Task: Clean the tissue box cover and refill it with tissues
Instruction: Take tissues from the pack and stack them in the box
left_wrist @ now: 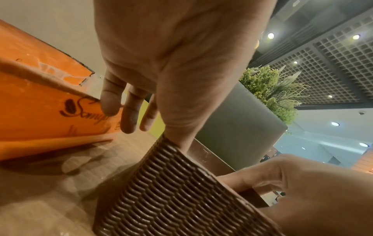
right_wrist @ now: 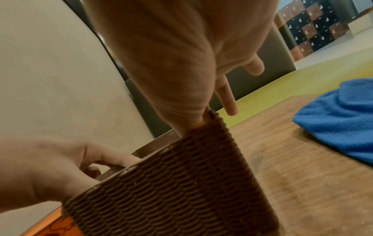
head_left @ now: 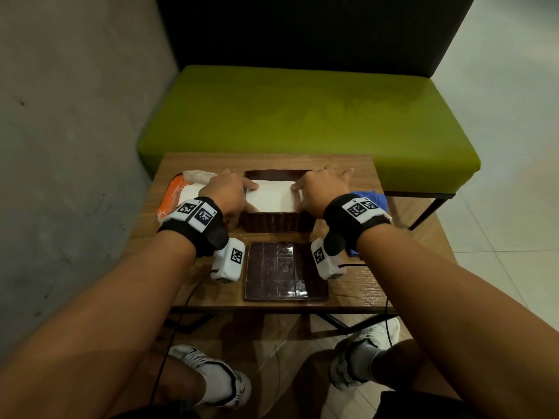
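A brown woven tissue box (head_left: pixel 276 222) stands open at the middle of the small wooden table (head_left: pixel 357 294). A white tissue stack (head_left: pixel 273 195) fills its opening, about level with the rim. My left hand (head_left: pixel 230 192) pinches the stack's left end with thumb and index finger. My right hand (head_left: pixel 320 192) pinches its right end the same way. The other fingers of each hand hang outside the box walls, as the left wrist view (left_wrist: pixel 129 115) and right wrist view (right_wrist: pixel 228 99) show. The brown lid (head_left: pixel 284 270) lies flat in front of the box.
An opened orange tissue pack (head_left: pixel 174 195) lies left of the box, close to my left hand. A blue cloth (head_left: pixel 370 199) lies at the right, behind my right wrist. A green bench (head_left: pixel 302 110) stands beyond the table, and a grey wall is on the left.
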Demonstrator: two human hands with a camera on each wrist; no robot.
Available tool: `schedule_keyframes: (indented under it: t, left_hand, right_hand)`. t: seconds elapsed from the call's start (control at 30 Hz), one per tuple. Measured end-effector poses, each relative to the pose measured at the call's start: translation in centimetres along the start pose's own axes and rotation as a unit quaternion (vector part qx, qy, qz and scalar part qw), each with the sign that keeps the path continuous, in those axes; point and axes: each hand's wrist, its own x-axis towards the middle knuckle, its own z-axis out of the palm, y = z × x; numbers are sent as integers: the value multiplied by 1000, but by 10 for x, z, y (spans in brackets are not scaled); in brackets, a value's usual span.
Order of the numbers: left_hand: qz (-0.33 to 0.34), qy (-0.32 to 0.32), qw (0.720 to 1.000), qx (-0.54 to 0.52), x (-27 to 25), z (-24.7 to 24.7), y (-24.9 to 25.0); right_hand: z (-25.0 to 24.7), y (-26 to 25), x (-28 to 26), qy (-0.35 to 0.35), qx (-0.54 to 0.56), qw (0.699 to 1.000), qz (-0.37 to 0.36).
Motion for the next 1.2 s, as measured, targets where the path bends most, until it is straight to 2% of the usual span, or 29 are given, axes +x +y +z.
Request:
schedule_keyframes:
  t: [0.3,0.73,0.9,1.03,1.2]
  left_hand:
    - [12,17,998,52,-3,-1,10]
    - [18,1,1000,24,3,5,8]
    - [29,13,999,34,-4,5,6]
    - [46,1,999,-20,-12,3,1]
    - [72,-10,997,-37,-32,-14,3]
  right_hand:
    - [1,0,10,-29,7,999,-16]
    - [0,-1,18,-45,36,998,-24]
    - [-9,9,15,-84,24,991,-100]
    - [-20,9,9,-62,9,993,-103]
    - [-28,9,-4,-24,38,994,-99]
